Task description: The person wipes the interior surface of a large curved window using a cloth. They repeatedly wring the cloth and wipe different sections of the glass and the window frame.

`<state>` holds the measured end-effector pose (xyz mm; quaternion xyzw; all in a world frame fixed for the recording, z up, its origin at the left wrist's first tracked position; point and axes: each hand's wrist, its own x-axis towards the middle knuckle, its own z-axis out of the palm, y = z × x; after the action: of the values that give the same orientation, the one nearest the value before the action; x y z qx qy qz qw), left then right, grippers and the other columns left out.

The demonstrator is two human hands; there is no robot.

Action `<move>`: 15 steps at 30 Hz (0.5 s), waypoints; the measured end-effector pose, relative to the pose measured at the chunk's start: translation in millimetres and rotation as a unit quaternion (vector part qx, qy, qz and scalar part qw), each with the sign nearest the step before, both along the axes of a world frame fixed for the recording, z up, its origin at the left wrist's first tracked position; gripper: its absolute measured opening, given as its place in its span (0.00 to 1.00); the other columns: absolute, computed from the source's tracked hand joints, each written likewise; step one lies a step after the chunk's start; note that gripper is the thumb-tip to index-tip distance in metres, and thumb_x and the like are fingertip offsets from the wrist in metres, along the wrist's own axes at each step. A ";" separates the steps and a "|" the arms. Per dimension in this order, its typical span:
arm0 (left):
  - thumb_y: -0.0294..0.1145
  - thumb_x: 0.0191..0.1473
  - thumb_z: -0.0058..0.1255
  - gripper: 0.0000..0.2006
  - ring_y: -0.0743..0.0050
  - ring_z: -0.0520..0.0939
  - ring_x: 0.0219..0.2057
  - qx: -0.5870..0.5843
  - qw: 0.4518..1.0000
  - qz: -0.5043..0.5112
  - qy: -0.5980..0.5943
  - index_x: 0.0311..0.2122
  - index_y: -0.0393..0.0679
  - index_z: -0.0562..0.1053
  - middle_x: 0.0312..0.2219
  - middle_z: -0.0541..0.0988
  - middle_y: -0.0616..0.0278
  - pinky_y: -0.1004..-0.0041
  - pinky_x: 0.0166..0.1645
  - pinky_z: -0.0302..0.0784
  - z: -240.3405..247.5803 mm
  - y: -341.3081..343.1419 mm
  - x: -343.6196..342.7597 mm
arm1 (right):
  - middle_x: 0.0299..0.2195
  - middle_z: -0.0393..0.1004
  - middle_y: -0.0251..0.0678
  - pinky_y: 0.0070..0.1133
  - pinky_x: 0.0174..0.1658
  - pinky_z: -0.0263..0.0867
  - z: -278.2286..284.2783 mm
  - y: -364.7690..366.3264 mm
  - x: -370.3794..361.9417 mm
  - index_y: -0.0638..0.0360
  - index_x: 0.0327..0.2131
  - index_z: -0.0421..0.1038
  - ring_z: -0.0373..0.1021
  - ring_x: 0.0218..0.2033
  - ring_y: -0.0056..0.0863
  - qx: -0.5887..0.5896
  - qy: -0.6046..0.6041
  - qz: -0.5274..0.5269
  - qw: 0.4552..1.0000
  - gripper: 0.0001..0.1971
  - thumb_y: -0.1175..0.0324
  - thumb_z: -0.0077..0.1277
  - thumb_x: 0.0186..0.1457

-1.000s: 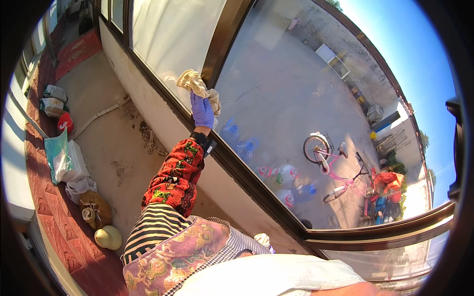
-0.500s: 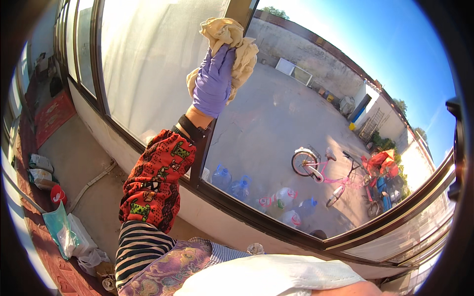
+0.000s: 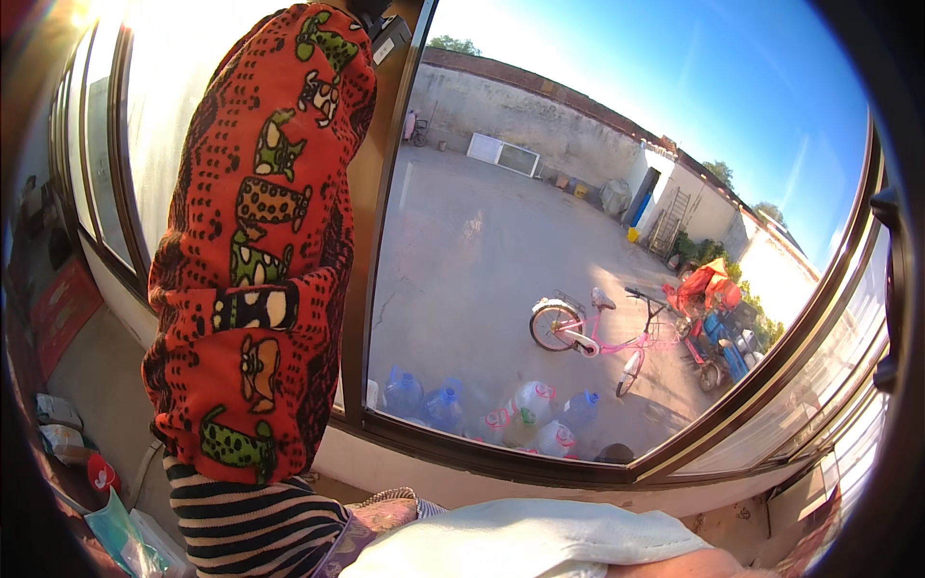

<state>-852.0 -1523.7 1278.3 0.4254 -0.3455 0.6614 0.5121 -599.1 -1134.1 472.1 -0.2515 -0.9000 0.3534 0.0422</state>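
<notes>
Sunlit glass (image 3: 540, 289) fills the head view, a big pane in a dark frame (image 3: 385, 241) over a concrete yard with a pink bicycle (image 3: 593, 332) and water jugs (image 3: 520, 414) below the sill. Left arm in a red patterned sleeve (image 3: 255, 241) reaches up along the frame; its hand is out of the picture at the top, so its grip and anything in it cannot be told. Right hand is unseen. Glass is hard, smooth, likely slick and breakable; press flat and lightly. Near left, bags (image 3: 116, 535) lie on the floor
</notes>
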 end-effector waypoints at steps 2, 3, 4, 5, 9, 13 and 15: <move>0.31 0.59 0.37 0.25 0.40 0.70 0.56 -0.086 0.905 -0.417 -0.022 0.60 0.32 0.64 0.55 0.70 0.46 0.50 0.60 0.64 -7.9 -18.1 -3.8 | 0.38 0.81 0.37 0.25 0.41 0.71 -2.5 -4.6 7.4 0.59 0.43 0.78 0.77 0.35 0.26 0.000 -0.005 -0.006 1.000 0.17 0.62 0.59 0.51; 0.31 0.59 0.38 0.24 0.40 0.71 0.56 -0.053 0.816 -0.568 -0.096 0.60 0.33 0.64 0.55 0.70 0.46 0.51 0.60 0.65 -20.3 -23.6 -3.7 | 0.38 0.81 0.37 0.25 0.41 0.71 -3.7 -4.1 12.9 0.59 0.43 0.78 0.77 0.35 0.26 -0.001 -0.006 -0.006 1.000 0.17 0.62 0.59 0.51; 0.30 0.58 0.39 0.24 0.40 0.71 0.56 -0.004 0.670 -0.726 -0.153 0.59 0.34 0.65 0.56 0.70 0.46 0.52 0.60 0.66 -42.6 -33.0 -5.9 | 0.38 0.81 0.37 0.25 0.41 0.71 -6.0 -6.6 18.9 0.59 0.43 0.78 0.77 0.35 0.26 -0.005 -0.008 -0.005 1.000 0.17 0.62 0.59 0.51; 0.29 0.58 0.40 0.23 0.41 0.71 0.56 0.027 0.581 -0.793 -0.181 0.59 0.35 0.66 0.56 0.70 0.46 0.53 0.59 0.66 -67.2 -42.2 -6.7 | 0.38 0.81 0.37 0.25 0.41 0.71 -7.9 -6.3 26.4 0.59 0.44 0.78 0.77 0.35 0.26 -0.005 -0.010 -0.006 1.000 0.18 0.62 0.59 0.51; 0.26 0.57 0.45 0.22 0.42 0.72 0.56 0.114 0.407 -0.882 -0.207 0.57 0.40 0.68 0.57 0.69 0.47 0.57 0.59 0.69 -178.8 -74.2 -0.6 | 0.39 0.81 0.37 0.24 0.41 0.71 -18.2 -4.9 55.2 0.59 0.44 0.78 0.77 0.36 0.26 -0.010 -0.032 0.007 0.999 0.18 0.62 0.59 0.51; 0.25 0.57 0.49 0.19 0.43 0.72 0.57 0.092 0.408 -0.896 -0.151 0.55 0.44 0.70 0.59 0.69 0.47 0.60 0.58 0.71 -300.6 -76.5 1.5 | 0.38 0.80 0.48 0.32 0.43 0.70 -18.0 4.6 66.1 0.56 0.44 0.78 0.76 0.39 0.45 -0.098 0.015 0.039 0.994 0.14 0.62 0.55 0.56; 0.28 0.57 0.50 0.21 0.43 0.73 0.55 0.111 0.408 -0.897 -0.128 0.57 0.41 0.69 0.59 0.68 0.47 0.60 0.56 0.72 -364.9 -73.3 7.9 | 0.38 0.79 0.48 0.33 0.43 0.69 -11.6 7.5 67.7 0.55 0.45 0.77 0.76 0.40 0.45 -0.027 0.015 -0.002 1.000 0.15 0.62 0.56 0.55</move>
<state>-844.1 -1597.0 913.4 -0.1643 -0.6615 -0.1730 0.7110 -531.4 -1126.6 460.5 -0.2491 -0.8890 0.3810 0.0503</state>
